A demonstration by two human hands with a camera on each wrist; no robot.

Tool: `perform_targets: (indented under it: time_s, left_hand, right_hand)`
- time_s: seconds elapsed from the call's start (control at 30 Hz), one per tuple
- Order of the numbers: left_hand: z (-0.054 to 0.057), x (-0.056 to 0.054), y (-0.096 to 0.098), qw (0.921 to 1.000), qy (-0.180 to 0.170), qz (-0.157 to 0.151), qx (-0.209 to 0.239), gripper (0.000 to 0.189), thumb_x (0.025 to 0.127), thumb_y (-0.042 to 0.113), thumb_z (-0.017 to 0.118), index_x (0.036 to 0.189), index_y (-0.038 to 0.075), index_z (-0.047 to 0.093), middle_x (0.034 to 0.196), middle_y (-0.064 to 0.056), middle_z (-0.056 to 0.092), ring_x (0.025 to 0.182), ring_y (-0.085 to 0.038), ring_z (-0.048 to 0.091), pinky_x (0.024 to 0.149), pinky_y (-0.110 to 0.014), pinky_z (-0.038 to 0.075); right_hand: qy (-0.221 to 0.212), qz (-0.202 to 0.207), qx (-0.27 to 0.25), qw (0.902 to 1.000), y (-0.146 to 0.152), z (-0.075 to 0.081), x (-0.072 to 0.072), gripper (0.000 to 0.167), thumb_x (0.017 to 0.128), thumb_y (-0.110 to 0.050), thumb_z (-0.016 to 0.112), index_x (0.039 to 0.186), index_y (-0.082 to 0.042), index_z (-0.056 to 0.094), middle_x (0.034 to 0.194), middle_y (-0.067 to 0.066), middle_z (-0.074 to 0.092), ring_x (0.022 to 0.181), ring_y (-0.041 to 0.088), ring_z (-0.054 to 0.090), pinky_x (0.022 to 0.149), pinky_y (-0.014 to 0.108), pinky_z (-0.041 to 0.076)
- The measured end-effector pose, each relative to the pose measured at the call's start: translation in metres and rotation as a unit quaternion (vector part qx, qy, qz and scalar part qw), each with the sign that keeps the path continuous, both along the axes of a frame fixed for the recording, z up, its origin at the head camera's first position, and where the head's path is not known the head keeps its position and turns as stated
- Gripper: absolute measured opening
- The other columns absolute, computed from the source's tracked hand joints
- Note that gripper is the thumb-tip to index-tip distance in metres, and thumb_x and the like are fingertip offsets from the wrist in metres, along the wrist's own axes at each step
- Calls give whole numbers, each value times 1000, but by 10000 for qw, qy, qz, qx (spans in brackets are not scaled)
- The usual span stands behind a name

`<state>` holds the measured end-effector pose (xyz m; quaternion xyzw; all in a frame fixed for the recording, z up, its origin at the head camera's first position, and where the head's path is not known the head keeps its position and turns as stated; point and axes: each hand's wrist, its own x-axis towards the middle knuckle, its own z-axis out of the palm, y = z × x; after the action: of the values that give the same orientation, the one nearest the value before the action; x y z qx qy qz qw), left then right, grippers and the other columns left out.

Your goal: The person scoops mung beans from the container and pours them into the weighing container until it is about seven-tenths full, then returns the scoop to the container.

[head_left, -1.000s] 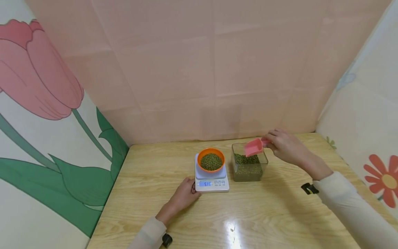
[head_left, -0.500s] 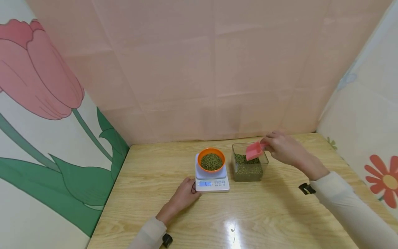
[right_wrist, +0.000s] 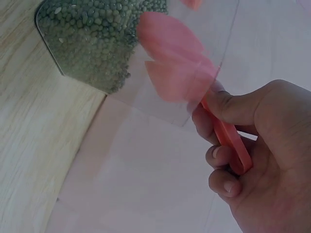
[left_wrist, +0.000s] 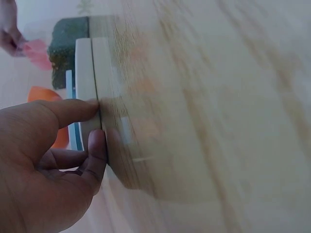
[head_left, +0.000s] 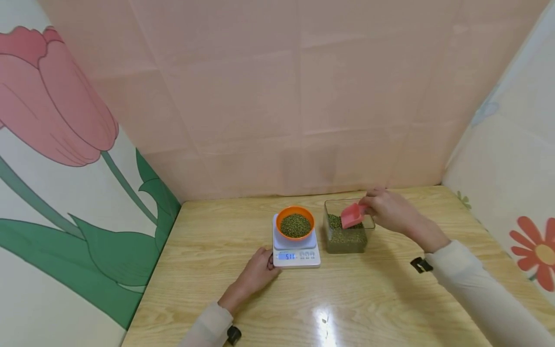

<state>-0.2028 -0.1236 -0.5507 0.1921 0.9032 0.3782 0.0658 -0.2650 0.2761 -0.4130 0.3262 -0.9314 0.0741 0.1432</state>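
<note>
My left hand point(head_left: 257, 271) pinches the front left corner of a white kitchen scale point(head_left: 308, 262), its fingers curled at the edge. On the scale sits an orange bowl point(head_left: 284, 213) of green mung beans point(head_left: 296, 225). The scale's lit display seems to read 511. To its right stands a clear square container point(head_left: 344, 248), partly filled with mung beans point(right_wrist: 97, 29). My right hand point(head_left: 392, 209) grips the handle of a pink scoop point(right_wrist: 170, 53). The scoop's tilted head is inside the container, low over the beans, and shows through the clear wall.
All of this stands on a wood-grain table point(head_left: 217, 226) near its back edge. Behind rises a pink sheet point(head_left: 243, 120). Painted walls flank the table, with a tulip point(head_left: 73, 106) at left and a red flower point(head_left: 542, 253) at right.
My right hand has moved left and slightly down, lowering the scoop further into the container. The left hand, the scale and the display look the same.
</note>
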Motion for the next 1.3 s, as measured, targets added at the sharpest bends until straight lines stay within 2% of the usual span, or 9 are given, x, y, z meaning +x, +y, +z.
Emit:
perform_targets:
  time_s: [0.27,0.7,1.1,1.3]
  left_hand:
    - [0,-1,0,10000,8,-5,-32,27,98,13,76,124,9,70,88,-2,50,85,-12,42,68,-21,35]
    - [1,1,0,10000,-57,-5,-10,29,99,14,76,128,10,70,89,-2,50,85,-12,42,67,-20,34]
    - [-1,0,0,10000,5,-8,-53,27,98,14,77,124,10,69,87,-2,49,85,-12,41,67,-21,34]
    - [0,0,-1,10000,1,0,-80,27,98,13,76,125,10,70,87,-1,49,84,-11,42,66,-20,35]
  right_hand:
    - [11,-44,82,10000,-3,-3,-3,13,90,1,78,102,-3,80,95,8,73,89,30,69,78,50,60]
    - [6,-37,297,9996,-12,-9,-7,11,88,2,79,94,-6,79,83,3,66,75,18,61,64,37,55]
    - [110,-72,484,9987,-24,-15,-10,9,88,1,77,86,-8,78,79,3,67,76,23,60,62,39,52]
    - [167,-57,527,9985,-29,-18,-12,15,88,5,74,81,-8,75,76,3,65,74,22,57,62,38,50]
